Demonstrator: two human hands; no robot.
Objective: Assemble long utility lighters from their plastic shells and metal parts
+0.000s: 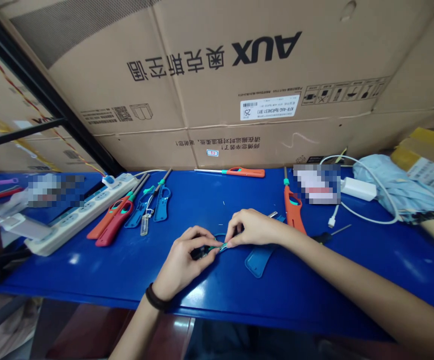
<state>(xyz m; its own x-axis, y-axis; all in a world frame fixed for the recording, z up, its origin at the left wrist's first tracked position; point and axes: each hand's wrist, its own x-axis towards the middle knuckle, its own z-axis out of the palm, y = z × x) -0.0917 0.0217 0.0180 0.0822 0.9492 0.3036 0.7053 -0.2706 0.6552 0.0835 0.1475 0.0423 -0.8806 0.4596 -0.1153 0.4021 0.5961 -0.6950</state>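
1. Cardboard carton (217, 65) of brown corrugated board, printed AUX upside down, upright along the far edge of a blue metal-topped table (314, 285).
2. Slim black-and-green plastic part (206, 250) near the middle of the table, closer to the near edge than the far edge. Long axis almost level from left to right, green end pointing right and slightly toward the far edge.
3. Left hand (181, 265), with a black wristband (155, 297), closed around the black end of that part.
4. Right hand (252, 229), closed in a pinch on the green end, nearly meeting the left hand.
5. Curved blue plastic piece (220, 237) just behind the hands; flat blue plastic lighter shell (260, 261) just below the right hand.
6. Orange utility lighter with a green collar (294, 212) beyond the right hand, tip toward the far edge; black-handled screwdriver (324, 238) just to its right.
7. Near the left edge, white power strip (81, 215), with two orange-red utility lighters (111, 220) and two blue lighter shells (160, 204) beside it.
8. Near the right edge, white charger with its cable (357, 189) and a crumpled pale blue cloth (397, 187).
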